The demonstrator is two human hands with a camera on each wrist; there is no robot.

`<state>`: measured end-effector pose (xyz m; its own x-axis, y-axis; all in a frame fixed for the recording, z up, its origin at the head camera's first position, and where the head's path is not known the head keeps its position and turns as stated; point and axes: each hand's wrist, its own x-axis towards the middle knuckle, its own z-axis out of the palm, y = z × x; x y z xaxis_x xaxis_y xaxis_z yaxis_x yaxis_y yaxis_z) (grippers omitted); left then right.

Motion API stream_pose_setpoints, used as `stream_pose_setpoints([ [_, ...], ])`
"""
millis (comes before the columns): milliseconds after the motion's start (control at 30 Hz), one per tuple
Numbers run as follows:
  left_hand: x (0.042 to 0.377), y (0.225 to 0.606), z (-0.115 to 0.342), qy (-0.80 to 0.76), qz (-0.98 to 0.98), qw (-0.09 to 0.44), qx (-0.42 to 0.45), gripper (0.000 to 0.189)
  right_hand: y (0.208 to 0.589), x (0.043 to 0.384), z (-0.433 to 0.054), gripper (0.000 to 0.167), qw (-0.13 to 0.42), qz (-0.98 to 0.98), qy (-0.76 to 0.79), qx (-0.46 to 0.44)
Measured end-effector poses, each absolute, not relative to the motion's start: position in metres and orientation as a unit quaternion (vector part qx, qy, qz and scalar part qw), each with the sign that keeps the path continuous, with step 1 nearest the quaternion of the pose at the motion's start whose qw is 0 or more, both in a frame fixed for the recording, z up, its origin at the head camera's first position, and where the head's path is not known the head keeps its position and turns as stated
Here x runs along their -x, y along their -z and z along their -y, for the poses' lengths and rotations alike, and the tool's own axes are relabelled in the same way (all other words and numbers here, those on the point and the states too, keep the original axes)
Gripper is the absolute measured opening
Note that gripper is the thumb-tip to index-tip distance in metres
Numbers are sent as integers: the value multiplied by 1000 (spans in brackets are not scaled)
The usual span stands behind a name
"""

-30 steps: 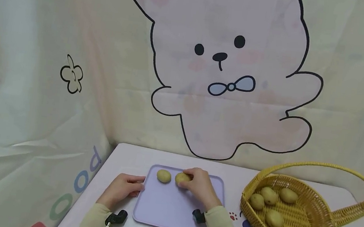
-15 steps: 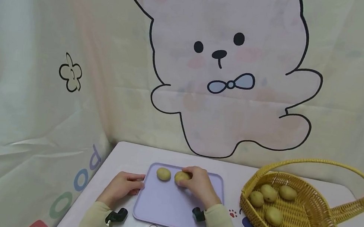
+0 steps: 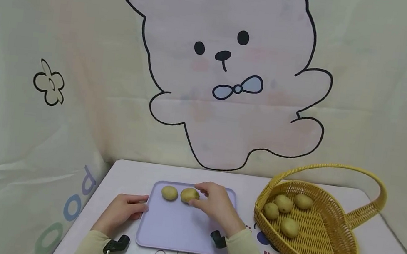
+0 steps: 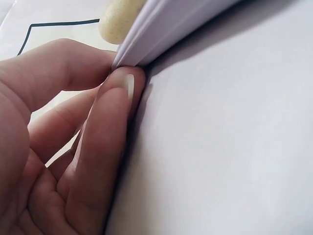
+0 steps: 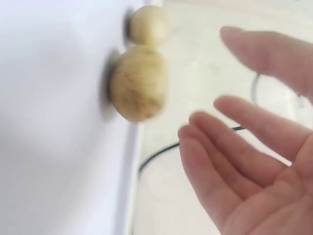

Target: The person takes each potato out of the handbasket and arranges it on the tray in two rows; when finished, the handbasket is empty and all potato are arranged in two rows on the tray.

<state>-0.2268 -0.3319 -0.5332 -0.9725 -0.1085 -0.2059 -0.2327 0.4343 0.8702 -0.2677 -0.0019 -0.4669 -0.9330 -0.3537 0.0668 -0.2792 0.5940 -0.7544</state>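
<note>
Two potatoes lie near the far edge of a lilac tray (image 3: 173,228): a left potato (image 3: 169,193) and a right potato (image 3: 188,195). My right hand (image 3: 217,206) is just right of the right potato, thumb and fingers spread apart. The right wrist view shows a gap between these fingers and the nearer potato (image 5: 139,84). At the tray's left edge, my left hand (image 3: 122,212) holds the rim between thumb and bent index finger; in the left wrist view the fingertips meet at the tray rim (image 4: 142,39).
On the right stands a yellow wicker basket (image 3: 350,244) with a tall handle, holding several potatoes (image 3: 290,228). The white table (image 3: 126,172) carries printed drawings. Behind it hangs a cloth with a cartoon animal (image 3: 219,116).
My right hand has let go of the right potato and drawn slightly back from it. My left hand stays at the tray edge. The head view has turned to the right.
</note>
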Motion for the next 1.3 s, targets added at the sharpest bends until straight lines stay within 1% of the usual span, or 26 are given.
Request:
stream_pose_setpoints([
  [100, 226, 533, 333, -516, -849, 61, 94, 46, 450, 246, -23, 47, 41, -885, 418, 202],
  [233, 227, 532, 333, -509, -854, 64, 88, 48, 425, 217, -75, 42, 16, -882, 410, 230],
  [333, 228, 532, 335, -508, -854, 70, 90, 49, 412, 200, -118, 38, 1, -895, 389, 218],
  [433, 227, 531, 339, -506, -855, 70, 91, 50, 405, 196, -155, 36, -3, -914, 359, 187],
  [533, 227, 532, 340, -510, -853, 67, 91, 50, 405, 204, -192, 37, -8, -932, 332, 147],
  [633, 228, 534, 339, -516, -849, 70, 93, 51, 411, 220, -228, 44, -9, -943, 314, 109],
  [733, 229, 536, 338, -519, -847, 74, 90, 51, 416, 238, -255, 53, 2, -949, 306, 80],
  [800, 229, 536, 337, -519, -847, 75, 88, 51, 419, 248, -268, 54, 7, -951, 302, 65],
  [1033, 229, 531, 339, -517, -849, 65, 90, 49, 435, 281, -282, 49, 19, -956, 289, 34],
  [1133, 229, 532, 337, -518, -848, 66, 93, 50, 444, 288, -284, 49, 12, -959, 281, 27],
  [1300, 227, 533, 333, -519, -846, 63, 99, 50, 456, 294, -288, 48, 27, -953, 301, 10],
])
